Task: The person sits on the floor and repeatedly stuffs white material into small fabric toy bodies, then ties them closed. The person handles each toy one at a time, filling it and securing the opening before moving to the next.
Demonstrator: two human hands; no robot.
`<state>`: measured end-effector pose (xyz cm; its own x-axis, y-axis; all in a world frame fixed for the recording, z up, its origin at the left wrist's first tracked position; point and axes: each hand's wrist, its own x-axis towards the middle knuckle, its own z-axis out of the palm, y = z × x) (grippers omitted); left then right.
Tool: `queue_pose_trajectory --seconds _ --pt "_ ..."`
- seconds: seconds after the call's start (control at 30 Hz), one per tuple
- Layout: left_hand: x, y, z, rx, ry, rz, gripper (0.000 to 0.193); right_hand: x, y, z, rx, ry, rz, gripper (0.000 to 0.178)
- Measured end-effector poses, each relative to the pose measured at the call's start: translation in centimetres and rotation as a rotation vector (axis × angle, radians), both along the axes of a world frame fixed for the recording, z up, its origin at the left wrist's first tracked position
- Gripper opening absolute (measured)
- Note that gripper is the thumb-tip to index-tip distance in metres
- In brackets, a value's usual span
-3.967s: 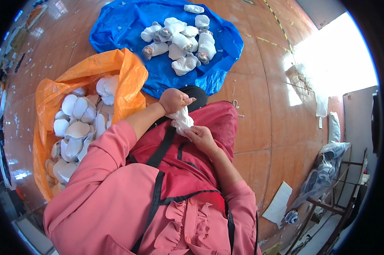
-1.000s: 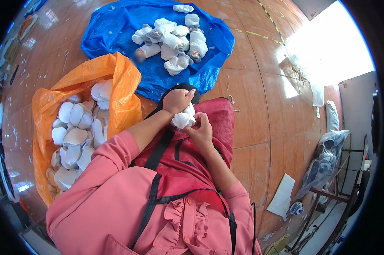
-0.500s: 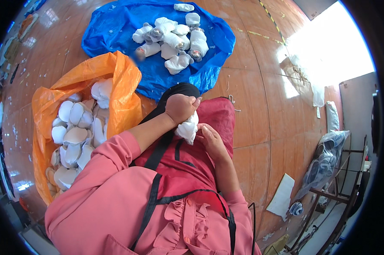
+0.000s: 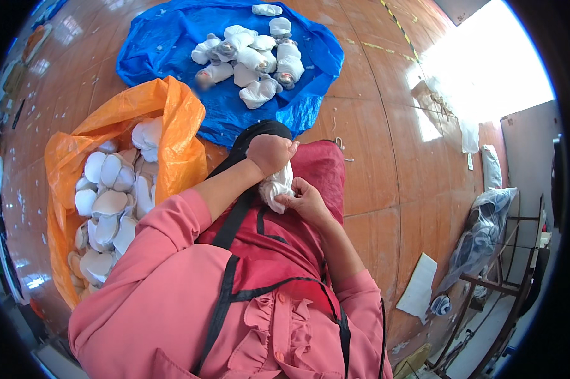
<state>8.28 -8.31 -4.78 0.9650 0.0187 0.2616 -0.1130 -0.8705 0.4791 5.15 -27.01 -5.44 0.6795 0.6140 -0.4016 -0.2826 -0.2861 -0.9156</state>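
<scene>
My left hand (image 4: 270, 153) is closed in a fist over the top of a small white cloth bundle (image 4: 277, 185) above my lap. My right hand (image 4: 306, 201) pinches the lower side of the same bundle. Both hands hover over my red apron (image 4: 278, 246). To my left stands an open orange plastic bag (image 4: 171, 132) filled with several flat white pieces (image 4: 108, 202). Ahead on the floor lies a blue plastic sheet (image 4: 171, 44) carrying a pile of several rolled white bundles (image 4: 253, 54).
I sit on a brown tiled floor (image 4: 379, 139). At the right stand a metal rack (image 4: 499, 284) with a clear plastic bag (image 4: 480, 234), a sheet of white paper (image 4: 420, 284) and bright sunlight patches (image 4: 480, 63).
The loose white cloth I was holding has been worked into a tight bundle. My left hand has shifted over its top while my right hand has dropped to its lower side.
</scene>
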Motion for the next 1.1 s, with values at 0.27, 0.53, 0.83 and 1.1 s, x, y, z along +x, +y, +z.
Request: queue_pose_trajectory --seconds 0.27,0.53,0.83,1.1 --pt "1.4 0.1 -0.4 0.031 0.154 -0.049 0.043 -0.3 -0.4 -0.9 -0.048 -0.334 -0.02 0.029" --pt "2.7 0.2 0.4 0.126 0.421 -0.004 0.038 -1.8 0.3 -1.3 -0.026 -0.41 -0.163 0.032" --pt "3.3 0.0 0.4 0.191 0.502 0.066 0.03 -1.3 2.1 -2.4 -0.219 -0.558 -0.238 0.036" --pt "3.7 -0.5 0.3 0.211 0.511 0.089 0.026 -0.5 2.4 -4.1 -0.223 -0.848 -0.267 0.034"
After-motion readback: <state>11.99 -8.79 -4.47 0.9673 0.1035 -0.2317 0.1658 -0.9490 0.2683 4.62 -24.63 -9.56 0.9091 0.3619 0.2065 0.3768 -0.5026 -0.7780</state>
